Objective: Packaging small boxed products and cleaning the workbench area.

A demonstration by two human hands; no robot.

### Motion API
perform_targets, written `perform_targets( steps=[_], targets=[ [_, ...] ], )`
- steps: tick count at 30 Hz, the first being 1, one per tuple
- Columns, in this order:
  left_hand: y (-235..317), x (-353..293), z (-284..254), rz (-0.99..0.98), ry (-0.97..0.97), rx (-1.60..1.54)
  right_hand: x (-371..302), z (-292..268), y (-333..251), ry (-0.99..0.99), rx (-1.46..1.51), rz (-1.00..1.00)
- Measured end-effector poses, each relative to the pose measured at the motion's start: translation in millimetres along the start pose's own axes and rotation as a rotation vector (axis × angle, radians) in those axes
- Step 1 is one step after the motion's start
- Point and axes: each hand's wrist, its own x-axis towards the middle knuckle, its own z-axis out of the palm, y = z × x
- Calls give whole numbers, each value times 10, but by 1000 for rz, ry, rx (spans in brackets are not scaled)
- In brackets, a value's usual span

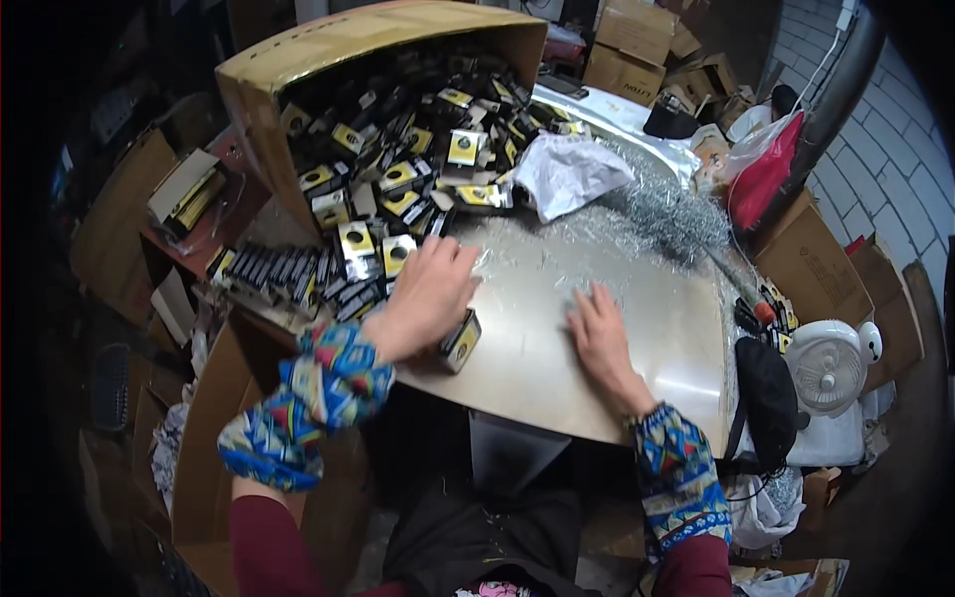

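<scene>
My left hand (pixel 428 298) is over the left part of a shiny metal-topped table (pixel 537 348). Its fingers are bent, a little apart and slightly blurred, with nothing visible in them. A small black-and-yellow box (pixel 461 343) stands upright by the table's near edge, partly covered by that hand. More such small boxes (pixel 358 249) lie close to its fingers. Over the middle of the metal, my right hand (pixel 602 343) has its fingers apart and holds nothing I can see. Thin silvery pieces (pixel 542 259) are scattered beyond both hands.
A large tipped carton (pixel 254 109) spills small boxes onto the table. A row of boxes (pixel 279 271) stands at left. Tangled silvery metal pieces (pixel 667 214) and a white cloth bag (pixel 572 174) lie at the back. A white fan (pixel 826 368) stands at right; an open carton (pixel 214 448) is below left.
</scene>
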Motion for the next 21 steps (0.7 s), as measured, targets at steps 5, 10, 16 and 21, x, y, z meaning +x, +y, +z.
perform_targets(
  steps=[5,10,16,21],
  targets=[
    [-739,1015,558,9,-160,339,947,563,378,-40,-93,121],
    [-974,1484,891,-120,-404,352,1424,931,-6,-150,-12,-77],
    [-892,1537,498,-222,-525,203,1074,776,-135,-366,96,-416],
    [-249,1227,-139,-175,-99,-138,509,326,53,-339,-24,-163]
  ],
)
